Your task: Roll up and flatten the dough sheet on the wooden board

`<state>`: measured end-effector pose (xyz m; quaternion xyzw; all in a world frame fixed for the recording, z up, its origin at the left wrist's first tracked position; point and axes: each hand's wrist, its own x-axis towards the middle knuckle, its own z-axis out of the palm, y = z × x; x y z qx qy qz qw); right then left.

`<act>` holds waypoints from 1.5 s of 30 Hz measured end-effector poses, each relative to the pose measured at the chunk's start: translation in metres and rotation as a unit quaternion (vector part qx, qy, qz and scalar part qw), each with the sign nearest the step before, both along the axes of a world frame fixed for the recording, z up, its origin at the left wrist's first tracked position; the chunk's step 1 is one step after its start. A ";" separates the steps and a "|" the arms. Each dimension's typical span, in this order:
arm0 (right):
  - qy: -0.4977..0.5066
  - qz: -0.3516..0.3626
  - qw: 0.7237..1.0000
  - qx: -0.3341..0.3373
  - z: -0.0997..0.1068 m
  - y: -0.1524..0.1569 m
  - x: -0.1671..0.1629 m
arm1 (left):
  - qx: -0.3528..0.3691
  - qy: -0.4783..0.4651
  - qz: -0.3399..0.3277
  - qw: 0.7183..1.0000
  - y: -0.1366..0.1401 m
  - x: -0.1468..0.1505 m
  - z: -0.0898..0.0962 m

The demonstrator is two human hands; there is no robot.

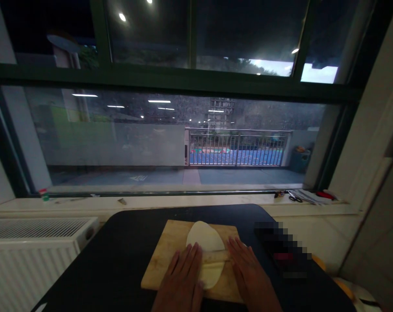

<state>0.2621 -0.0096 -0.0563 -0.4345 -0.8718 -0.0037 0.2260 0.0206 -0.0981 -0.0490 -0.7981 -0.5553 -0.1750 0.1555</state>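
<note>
Dough [205, 236], probably, on wooden board [162, 260], black table [118, 251], window [118, 143]

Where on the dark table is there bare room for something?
Bare room: the dark table left of the wooden board, toward the radiator. Crowded: the board's middle, with dough, rolling pin, left hand and right hand. The table's right is part-obscured.

We find no legible lettering in this view: a white, roughly triangular marking [138, 178] on the grey paving [165, 177] outside is too faint for us to decipher, the small coloured patches on a bright blue surface [227, 158] behind a metal-barred railing [238, 130] are too blurred, and we can read no print on the white, loosely stacked papers [311, 197] along the pale windowsill [183, 200]
</note>
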 end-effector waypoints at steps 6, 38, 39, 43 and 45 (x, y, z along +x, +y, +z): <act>-0.008 0.007 1.000 -0.015 -0.005 -0.027 0.018 | 0.009 0.020 -0.021 1.000 -0.015 -0.001 -0.021; -0.030 -0.022 0.995 0.094 0.005 -0.033 0.011 | 0.127 0.053 0.031 0.990 -0.007 -0.002 0.001; -0.030 -0.024 0.995 0.093 0.003 -0.035 0.012 | 0.126 0.055 0.027 0.990 -0.007 -0.003 0.001; -0.037 -0.046 0.994 0.088 0.007 -0.028 0.008 | 0.078 0.044 0.032 0.995 -0.001 -0.003 0.006; -0.044 -0.055 0.994 0.081 0.014 -0.019 0.002 | 0.024 0.019 0.055 0.998 0.008 -0.001 0.011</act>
